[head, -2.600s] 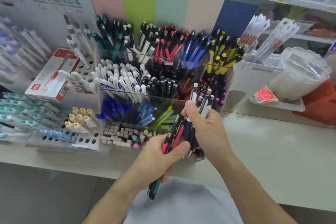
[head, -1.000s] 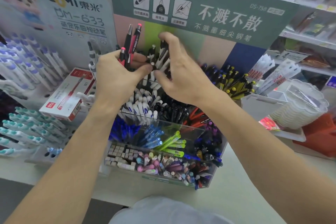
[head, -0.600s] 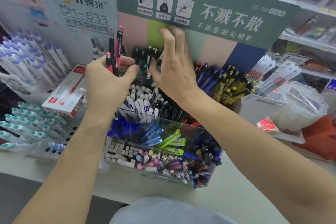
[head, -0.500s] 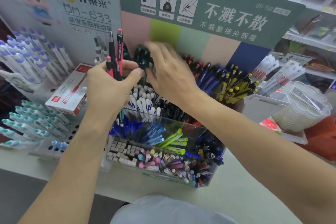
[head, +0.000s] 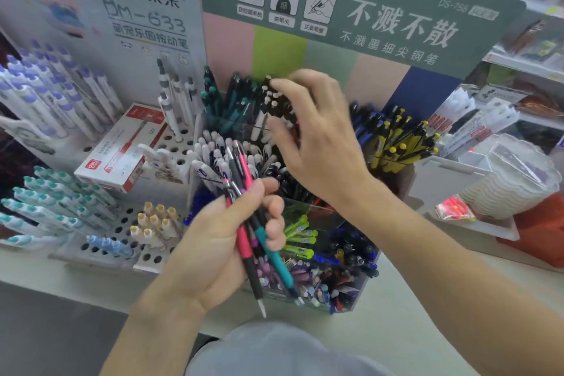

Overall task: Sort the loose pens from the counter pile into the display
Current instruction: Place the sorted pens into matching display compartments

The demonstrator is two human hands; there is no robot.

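My left hand [head: 219,241] grips a small bundle of loose pens [head: 248,232], pink, teal and dark ones, tips pointing down, in front of the clear tiered pen display [head: 305,210]. My right hand [head: 317,143] hovers over the display's back row, its fingers spread and loosely bent above the black-and-white pens [head: 271,101]; I see nothing held in it. The display's compartments are packed with pens sorted by colour: teal pens [head: 225,101] at the back left, yellow-capped pens [head: 396,137] at the back right.
A white perforated pen stand [head: 171,143] with a red-and-white box [head: 122,146] sits to the left. Rows of teal-tipped pens [head: 52,207] lie at the far left. A stack of clear cups [head: 512,180] stands right of the display. The counter edge [head: 122,293] runs in front.
My left hand has dropped from beside the back row to in front of the display, still holding its bundle. My right hand has released the black-and-white pens into the back row.
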